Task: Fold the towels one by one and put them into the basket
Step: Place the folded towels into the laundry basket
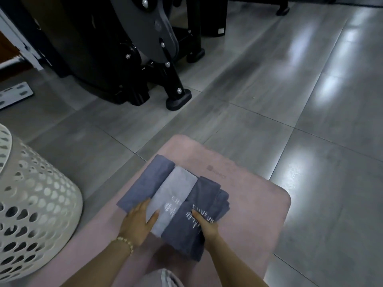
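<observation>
1. In the head view, the left hand (138,221) lies flat, with the fingers straight and a little spread. The fingers rest on the near end of the blue towel (146,182) and the thumb lies on the light grey towel (176,191). This hand holds nothing.
2. The right hand (207,225) grips the dark grey towel (204,195) at its near right edge. The thumb is on top, just beside the white letters, and the other fingers curl around the edge, mostly hidden by the cloth.
3. The three towels are folded and lie side by side on a pink mat (248,199), each one touching the next. The blue one is on the left, the light grey one in the middle, the dark grey one on the right. The dark grey towel shows some loose layers on its right side.
4. The basket (37,204) is white with many round holes. It stands on the floor (290,79) to the left of the mat, apart from the towels. Only a part of it is in view, and its inside cannot be seen.
5. A gold bracelet (125,243) is on the left wrist.
6. The floor has shiny grey tiles. A black machine (134,48) with metal bolts stands at the far side, and a white plate (15,94) with holes lies at the left edge
</observation>
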